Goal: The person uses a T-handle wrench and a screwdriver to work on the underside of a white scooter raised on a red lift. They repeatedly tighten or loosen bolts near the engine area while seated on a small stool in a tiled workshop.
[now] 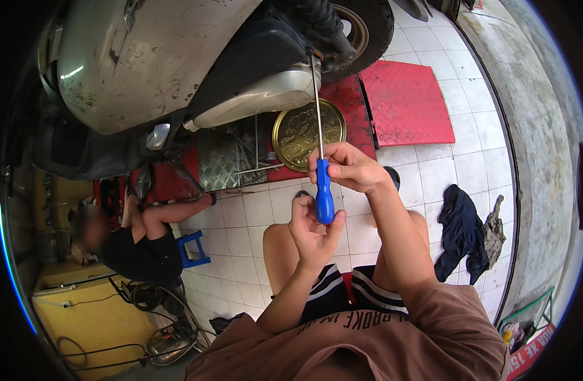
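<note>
A long screwdriver (pixel 324 190) with a blue handle points away from me, its thin metal shaft reaching up to the rear of the motorbike (pixel 260 98). The tip meets the dark area by the shock absorber, too small to make out exactly. My right hand (pixel 348 166) pinches the front of the handle near the shaft. Around the rounded butt of the handle curl the fingers of my left hand (pixel 314 232), thumb at its right side. Beneath the shaft lies a round gold-coloured embossed tray (pixel 304 149) on the red lift platform.
Long metal tools (pixel 253 149) lie beside the tray. A red ramp plate (pixel 406 101) extends right of the rear wheel (pixel 361 38). Dark cloth (pixel 460 232) lies on the tiles. At left, another person (pixel 142 247) sits by a blue stool (pixel 193 249), near a compressor with hoses (pixel 171 340).
</note>
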Tool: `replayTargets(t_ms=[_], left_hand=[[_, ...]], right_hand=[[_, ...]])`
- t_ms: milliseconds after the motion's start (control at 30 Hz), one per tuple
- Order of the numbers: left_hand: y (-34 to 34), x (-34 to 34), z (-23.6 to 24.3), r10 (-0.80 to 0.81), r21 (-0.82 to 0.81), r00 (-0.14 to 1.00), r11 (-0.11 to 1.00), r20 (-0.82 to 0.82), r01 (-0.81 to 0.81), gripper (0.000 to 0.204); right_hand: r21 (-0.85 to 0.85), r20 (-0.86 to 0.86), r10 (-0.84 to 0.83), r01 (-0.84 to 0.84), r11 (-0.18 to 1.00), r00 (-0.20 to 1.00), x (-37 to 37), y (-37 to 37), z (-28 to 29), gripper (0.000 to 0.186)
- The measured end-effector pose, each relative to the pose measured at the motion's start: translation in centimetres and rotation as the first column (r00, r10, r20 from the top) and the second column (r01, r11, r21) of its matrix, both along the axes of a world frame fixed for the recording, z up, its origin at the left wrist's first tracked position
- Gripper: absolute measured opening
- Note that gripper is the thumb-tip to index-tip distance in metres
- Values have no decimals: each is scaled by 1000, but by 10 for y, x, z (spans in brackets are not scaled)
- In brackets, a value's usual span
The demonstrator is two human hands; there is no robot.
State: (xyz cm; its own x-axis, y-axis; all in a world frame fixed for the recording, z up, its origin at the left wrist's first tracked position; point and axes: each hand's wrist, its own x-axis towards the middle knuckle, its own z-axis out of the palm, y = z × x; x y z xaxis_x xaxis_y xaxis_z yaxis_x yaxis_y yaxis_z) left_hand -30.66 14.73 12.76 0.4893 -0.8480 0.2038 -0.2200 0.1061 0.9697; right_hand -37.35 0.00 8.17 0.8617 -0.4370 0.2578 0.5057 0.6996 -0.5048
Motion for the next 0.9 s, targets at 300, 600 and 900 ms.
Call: replayTargets(t_ms=[300,600,900], left_hand=[[18,11,4,-268,29,739,932,-618,362,56],[15,24,43,-36,185,961,979,-273,90,20],[10,25,55,29,175,913,978,408,-110,21]], right_hand=[[4,51,-12,12,1000,999,4,1,7,40],[44,-184,-12,20,999,983,-1,6,16,27],[132,-160,-63,85,988,985,13,20,-7,23]])
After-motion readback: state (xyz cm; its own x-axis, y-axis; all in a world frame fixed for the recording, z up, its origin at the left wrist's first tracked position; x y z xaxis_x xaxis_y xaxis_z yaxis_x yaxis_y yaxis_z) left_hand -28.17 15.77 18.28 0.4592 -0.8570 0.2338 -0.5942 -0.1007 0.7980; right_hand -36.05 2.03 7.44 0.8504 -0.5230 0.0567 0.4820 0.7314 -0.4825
